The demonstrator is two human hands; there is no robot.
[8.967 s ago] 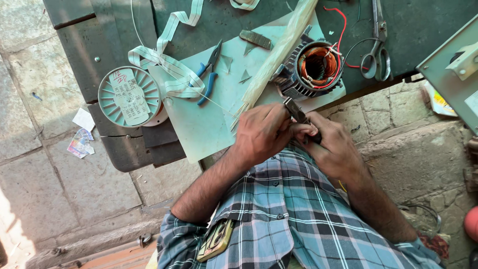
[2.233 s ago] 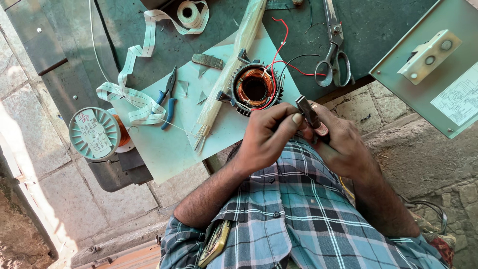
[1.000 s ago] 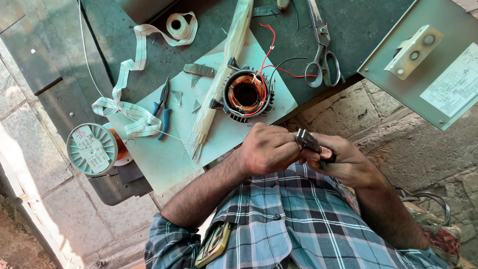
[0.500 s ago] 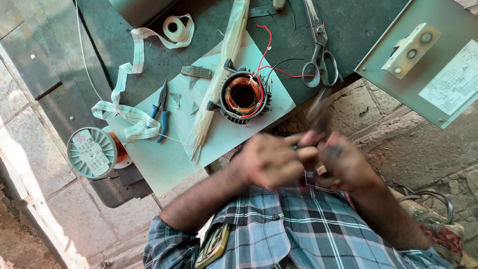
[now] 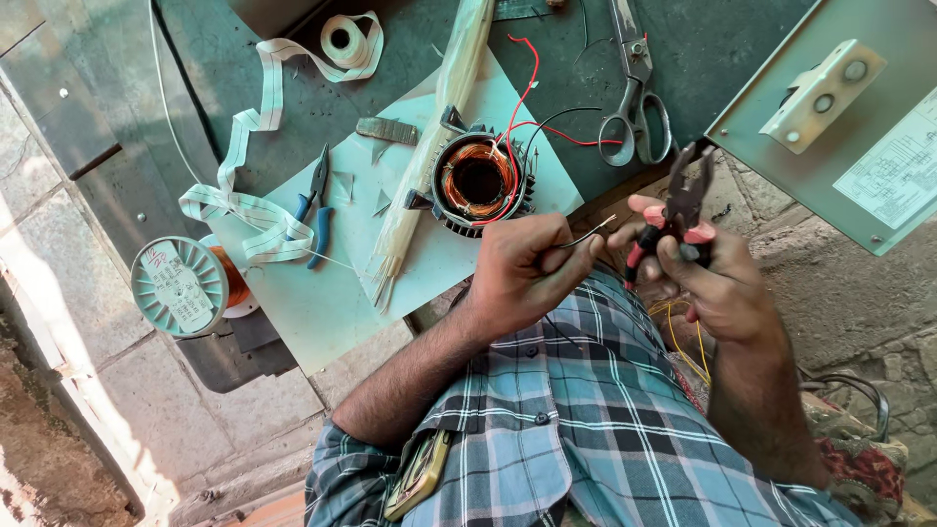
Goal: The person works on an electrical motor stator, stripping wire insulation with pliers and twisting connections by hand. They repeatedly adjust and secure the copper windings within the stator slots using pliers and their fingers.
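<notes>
The thin wire (image 5: 584, 235) is pinched in the left hand (image 5: 522, 273), just below the motor winding (image 5: 478, 182). The pliers (image 5: 678, 210), half a second ago working at the wire, are now lifted clear, jaws slightly apart, with the right hand (image 5: 708, 278) clamped on their red handles. Judged: one cut or strip finished.

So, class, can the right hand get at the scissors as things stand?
Probably, though not freely: the scissors lie uncovered just beyond the right hand, but that hand is full, gripping red-handled pliers.
</notes>
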